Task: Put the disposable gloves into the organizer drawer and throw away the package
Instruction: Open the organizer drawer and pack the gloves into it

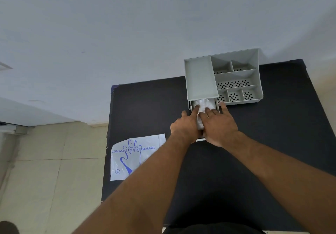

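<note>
Both hands are in the pulled-out drawer (216, 104) of the organizer (200, 77) at two o'clock on the table (272, 133): left hand (185, 126) and right hand (218, 124), fingers spread flat, press the gloves (201, 106) down. Thin, slippery, springy film, probably; pinch the whole wad. The package (134, 155) lies flat at nine o'clock.

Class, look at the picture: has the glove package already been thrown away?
No, the package lies flat on the table, left of both hands.

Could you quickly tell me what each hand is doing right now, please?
Left hand: open, pressing the gloves into the drawer.
Right hand: open, pressing the gloves.
</note>
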